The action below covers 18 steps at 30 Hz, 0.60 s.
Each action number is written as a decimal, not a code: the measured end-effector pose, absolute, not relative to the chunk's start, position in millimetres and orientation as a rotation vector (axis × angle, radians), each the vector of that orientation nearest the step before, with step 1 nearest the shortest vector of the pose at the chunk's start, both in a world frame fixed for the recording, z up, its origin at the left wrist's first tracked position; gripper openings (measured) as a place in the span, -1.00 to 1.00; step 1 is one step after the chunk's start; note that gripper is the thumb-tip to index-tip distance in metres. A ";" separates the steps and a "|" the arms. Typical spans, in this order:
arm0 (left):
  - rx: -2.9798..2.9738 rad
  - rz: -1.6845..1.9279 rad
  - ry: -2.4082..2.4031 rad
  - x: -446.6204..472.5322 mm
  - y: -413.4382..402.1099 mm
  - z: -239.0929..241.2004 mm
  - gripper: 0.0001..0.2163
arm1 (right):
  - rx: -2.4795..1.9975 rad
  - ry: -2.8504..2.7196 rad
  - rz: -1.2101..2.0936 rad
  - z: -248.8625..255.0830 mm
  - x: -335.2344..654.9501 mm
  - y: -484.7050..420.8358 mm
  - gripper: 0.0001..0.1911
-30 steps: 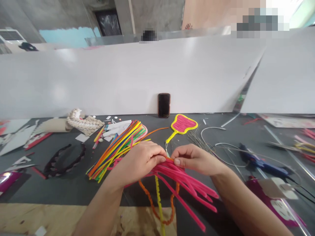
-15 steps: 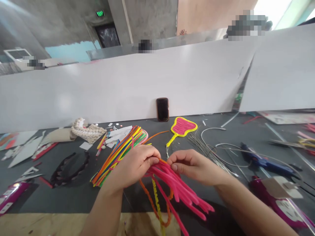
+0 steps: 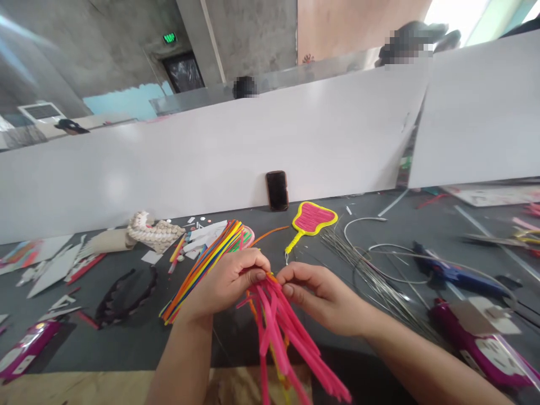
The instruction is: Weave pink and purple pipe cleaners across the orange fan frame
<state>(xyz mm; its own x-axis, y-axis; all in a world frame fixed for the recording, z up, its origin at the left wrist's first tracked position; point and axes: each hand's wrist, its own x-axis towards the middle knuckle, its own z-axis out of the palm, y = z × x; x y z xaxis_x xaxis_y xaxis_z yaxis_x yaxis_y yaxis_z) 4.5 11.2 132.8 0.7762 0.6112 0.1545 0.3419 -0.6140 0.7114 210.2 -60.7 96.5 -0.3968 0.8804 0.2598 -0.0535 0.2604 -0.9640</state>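
Note:
My left hand [image 3: 225, 284] is closed around the top of a bunch of pink pipe cleaners [image 3: 287, 337], which hangs down toward me over the table's near edge. My right hand [image 3: 318, 292] pinches the same bunch at its top, thumb against the strands. An orange and a yellow pipe cleaner [image 3: 253, 306] show among the pink ones. Just left of my left hand lies a fan of multicoloured pipe cleaners [image 3: 206, 261] on the dark table [image 3: 126, 343].
A pink and yellow woven paddle [image 3: 314, 218] and a black phone [image 3: 277, 190] stand near the white partition [image 3: 211, 157]. Thin metal wires [image 3: 371, 275], a blue glue gun [image 3: 455, 274] and a purple packet [image 3: 476, 337] lie right. A black headband [image 3: 124, 292], shell piece [image 3: 154, 230] and paper scraps lie left.
The pink bunch has swung from lying out to the right to hanging nearly straight down toward me. Both hands kept their grip at its top and shifted slightly lower and left.

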 end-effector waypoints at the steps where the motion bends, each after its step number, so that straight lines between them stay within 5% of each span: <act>1: 2.300 0.497 0.751 4.7 9.2 134.4 -0.67 | -0.793 -1.616 1.312 97.0 212.4 -59.1 -0.67; 6: 2.367 0.422 0.893 9.3 -0.6 141.2 -0.79 | -0.865 -1.612 1.452 95.6 220.2 -50.9 -0.46; 18: 2.262 0.472 0.862 12.9 0.0 140.9 -0.84 | -0.683 -1.535 1.570 86.5 218.2 -45.4 -0.55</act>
<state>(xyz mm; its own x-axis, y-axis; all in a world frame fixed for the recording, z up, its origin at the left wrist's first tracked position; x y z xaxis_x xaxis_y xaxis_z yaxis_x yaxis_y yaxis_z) 12.9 0.0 140.9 0.7174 0.6903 0.0938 0.4511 -0.5629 0.6926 218.2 -45.4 86.5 -0.5189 0.8397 0.1602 -0.1790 0.0765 -0.9809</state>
